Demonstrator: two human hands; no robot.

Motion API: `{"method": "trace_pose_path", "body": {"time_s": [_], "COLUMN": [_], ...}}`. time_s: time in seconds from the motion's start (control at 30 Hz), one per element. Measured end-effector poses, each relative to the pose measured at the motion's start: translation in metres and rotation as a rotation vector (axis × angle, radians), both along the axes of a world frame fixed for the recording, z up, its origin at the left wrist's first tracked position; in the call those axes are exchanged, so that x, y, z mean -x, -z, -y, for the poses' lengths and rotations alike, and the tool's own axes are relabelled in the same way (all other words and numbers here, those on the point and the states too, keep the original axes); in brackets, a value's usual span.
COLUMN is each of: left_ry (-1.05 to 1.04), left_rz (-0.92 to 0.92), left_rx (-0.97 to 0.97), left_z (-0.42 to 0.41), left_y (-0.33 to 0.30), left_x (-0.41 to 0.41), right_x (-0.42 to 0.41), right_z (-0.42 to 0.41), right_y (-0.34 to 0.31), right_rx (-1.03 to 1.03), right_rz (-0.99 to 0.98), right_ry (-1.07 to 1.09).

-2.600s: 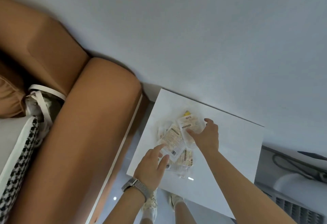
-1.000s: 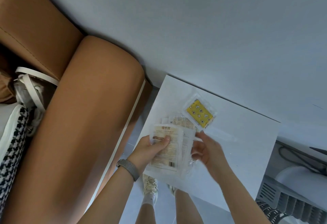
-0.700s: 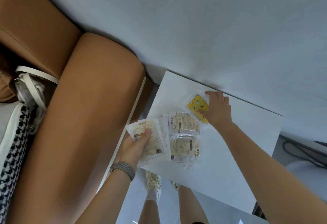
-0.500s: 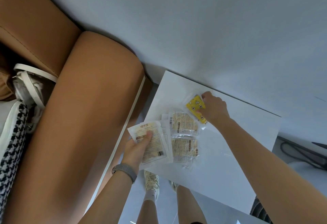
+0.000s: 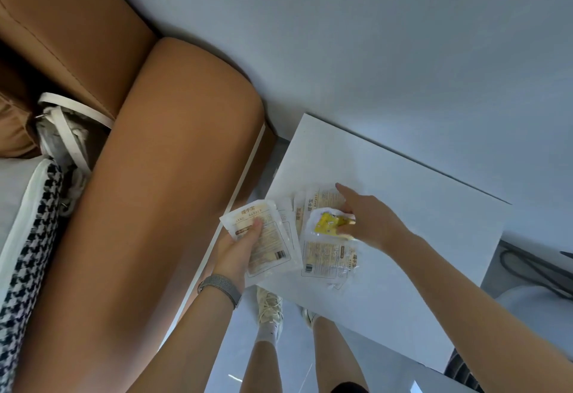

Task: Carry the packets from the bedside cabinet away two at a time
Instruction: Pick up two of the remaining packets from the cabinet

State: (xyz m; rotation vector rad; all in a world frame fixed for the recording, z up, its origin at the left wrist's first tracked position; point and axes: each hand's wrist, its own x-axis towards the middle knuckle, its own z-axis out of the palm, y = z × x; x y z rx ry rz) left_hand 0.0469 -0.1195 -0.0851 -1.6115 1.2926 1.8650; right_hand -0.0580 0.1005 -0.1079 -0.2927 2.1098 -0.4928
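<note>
Head view: left hand (image 5: 237, 253) grips a flat white hand-warmer packet (image 5: 263, 237) printed "HAND WARMER" with CJK characters above and a barcode at its lower right corner; thumb lies across the packet's face, fingers (image 5: 255, 225) curled behind it, held off the left edge of the surface (image 5: 418, 206), at 9 o'clock of the pile. More white packet edges fan out just behind it; cannot tell whether they are in the grip. Right hand (image 5: 369, 222) pinches a small clear-plastic yellow packet (image 5: 327, 223) with dark dots, crumpled and glossy, index finger stretched out toward 11 o'clock, other fingers curled on it. Yellow packet sits over the pile. Two cream printed packets lie flat on the surface: upper packet (image 5: 319, 201) at 12 o'clock of the yellow one, partly under the right hand, "WARMER" lettering partly readable; lower packet (image 5: 328, 260) at 6 o'clock, small print and a barcode, text too small to read. Surface is a matte white rectangular cabinet top. Grey mesh watch band (image 5: 221, 287) on left wrist. Tan smooth leather bed frame (image 5: 148, 206) at 9 o'clock; black-white houndstooth fabric (image 5: 28, 243) at far left.
</note>
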Motion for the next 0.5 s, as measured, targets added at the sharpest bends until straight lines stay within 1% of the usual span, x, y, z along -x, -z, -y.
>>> {"method": "trace_pose_path", "body": {"time_s": [0.03, 0.13, 0.2, 0.33, 0.4, 0.5], "left_ry": [-0.019, -0.069, -0.075, -0.054, -0.049, -0.033], "left_rz": [0.002, 0.016, 0.022, 0.012, 0.004, -0.006], "left_rx": [-0.002, -0.002, -0.001, 0.005, 0.007, 0.004], "left_z": [0.001, 0.003, 0.003, 0.001, -0.001, -0.005], "left_y": [0.001, 0.001, 0.002, 0.001, 0.000, -0.001], "left_x": [-0.001, -0.005, -0.007, -0.008, -0.010, -0.013], "right_x": [-0.003, -0.005, -0.007, -0.011, -0.011, -0.016], "right_z": [0.001, -0.001, 0.001, 0.001, 0.000, -0.001], "right_y": [0.003, 0.008, 0.009, 0.011, 0.011, 0.013], "right_rx": [-0.055, -0.114, -0.152, -0.219, -0.243, -0.265], "right_rz": [-0.046, -0.139, -0.202, -0.252, -0.344, -0.496], "right_ry": [-0.037, 0.021, 0.012, -0.054, -0.079, -0.054]}}
